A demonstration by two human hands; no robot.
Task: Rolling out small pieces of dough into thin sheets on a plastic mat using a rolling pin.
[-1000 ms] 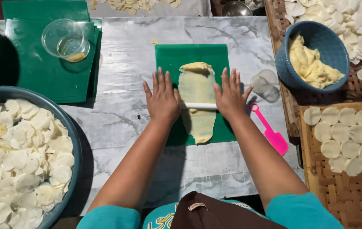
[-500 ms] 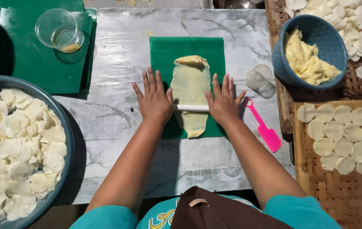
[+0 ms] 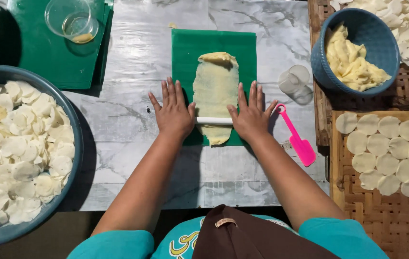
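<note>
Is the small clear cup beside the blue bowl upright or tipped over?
Tipped over: the clear cup lies on its side on the marble table.

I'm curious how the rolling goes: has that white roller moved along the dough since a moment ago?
Yes. The white roller has come toward the person, nearer the near edge of the green mat, leaving more flattened dough beyond it.

White roller (image 3: 214, 121) across flattened yellow dough (image 3: 215, 91).

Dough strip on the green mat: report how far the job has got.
Done: cut rounds fill the big basin and line the woven tray. In hand: left hand and right hand press a white rolling pin across the dough strip on the green mat. Left: the strip is uncut, and the blue bowl holds more dough.
</note>
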